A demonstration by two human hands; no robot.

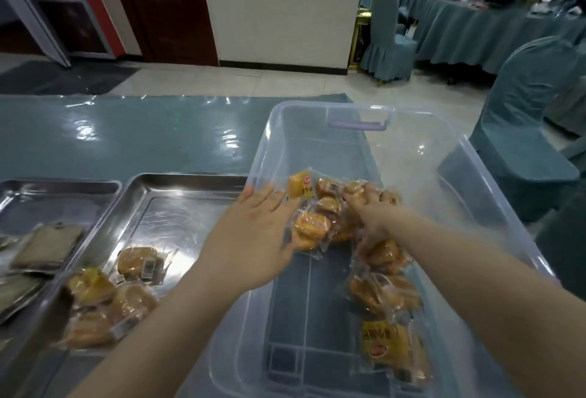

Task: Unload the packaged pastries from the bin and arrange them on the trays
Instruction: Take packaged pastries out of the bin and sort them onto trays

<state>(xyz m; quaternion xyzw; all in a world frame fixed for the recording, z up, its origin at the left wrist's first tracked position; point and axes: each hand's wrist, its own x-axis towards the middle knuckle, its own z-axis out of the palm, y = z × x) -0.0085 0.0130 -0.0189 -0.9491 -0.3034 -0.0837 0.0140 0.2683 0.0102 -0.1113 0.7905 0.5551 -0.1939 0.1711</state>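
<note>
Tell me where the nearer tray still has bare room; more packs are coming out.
The nearer tray is bare across its far half, beyond the packaged pastries crowding its near left. The far-left tray is bare behind its flat grey packs.

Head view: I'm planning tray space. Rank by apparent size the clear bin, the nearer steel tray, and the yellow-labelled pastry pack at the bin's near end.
1. Clear bin, largest.
2. Nearer steel tray, partly hidden by the bin.
3. Yellow-labelled pastry pack, clearly smallest.
</note>
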